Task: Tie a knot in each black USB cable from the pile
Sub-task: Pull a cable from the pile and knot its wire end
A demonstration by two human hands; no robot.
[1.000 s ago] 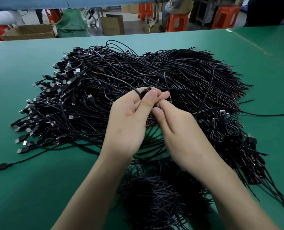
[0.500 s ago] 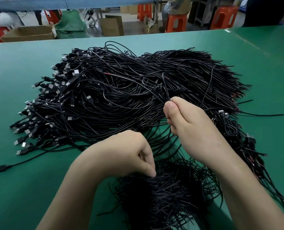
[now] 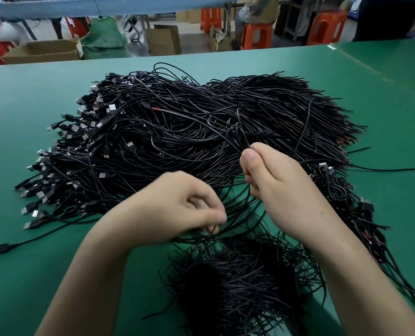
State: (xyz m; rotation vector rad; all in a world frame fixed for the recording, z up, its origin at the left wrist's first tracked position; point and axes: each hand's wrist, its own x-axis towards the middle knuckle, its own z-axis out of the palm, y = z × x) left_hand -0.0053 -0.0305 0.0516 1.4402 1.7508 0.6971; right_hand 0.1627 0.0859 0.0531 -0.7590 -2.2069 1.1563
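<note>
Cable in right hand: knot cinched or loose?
Loose: an open loop of the cable stands above the pinching right hand; no tight knot shows.

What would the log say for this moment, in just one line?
right hand: pinches looped black USB cable over pile | left hand: fingers curled, blurred, grip unclear | knot: loop open

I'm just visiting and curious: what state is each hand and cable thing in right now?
Pile: tangled, lying on the green table.
Looped cable: raised above the pile, loop loose.
Right hand: pinches the looped cable.
Left hand: fingers curled low by a strand; grip blurred.
</note>
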